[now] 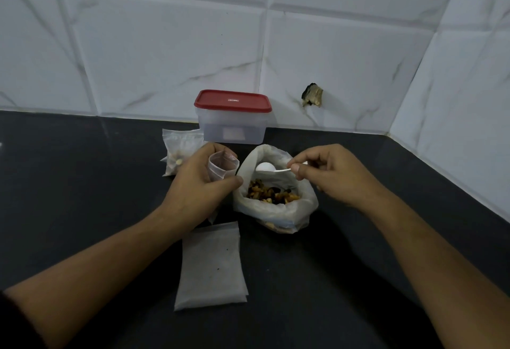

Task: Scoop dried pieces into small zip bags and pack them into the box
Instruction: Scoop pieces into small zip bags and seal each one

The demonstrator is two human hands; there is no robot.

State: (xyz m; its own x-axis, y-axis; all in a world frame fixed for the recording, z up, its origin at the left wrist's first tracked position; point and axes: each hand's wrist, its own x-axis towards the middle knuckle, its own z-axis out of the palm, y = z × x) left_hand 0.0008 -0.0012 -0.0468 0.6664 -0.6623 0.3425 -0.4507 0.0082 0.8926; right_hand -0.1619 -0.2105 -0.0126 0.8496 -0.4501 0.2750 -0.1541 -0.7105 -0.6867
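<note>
My left hand (197,183) grips a small clear zip bag (220,166), holding its mouth open and upright. Right beside it stands a large plastic bag (276,210) rolled open, with brown and dark dried pieces (271,193) inside. My right hand (328,172) pinches the handle of a white spoon (265,167), whose bowl hovers over the dried pieces. A clear box with a red lid (233,100) on it stands behind, against the wall. A filled zip bag (179,150) lies to the left of the box.
A stack of flat empty zip bags (211,266) lies on the dark counter (82,197) in front of my left hand. White tiled walls meet in a corner at the right. A hole (312,95) shows in the back wall.
</note>
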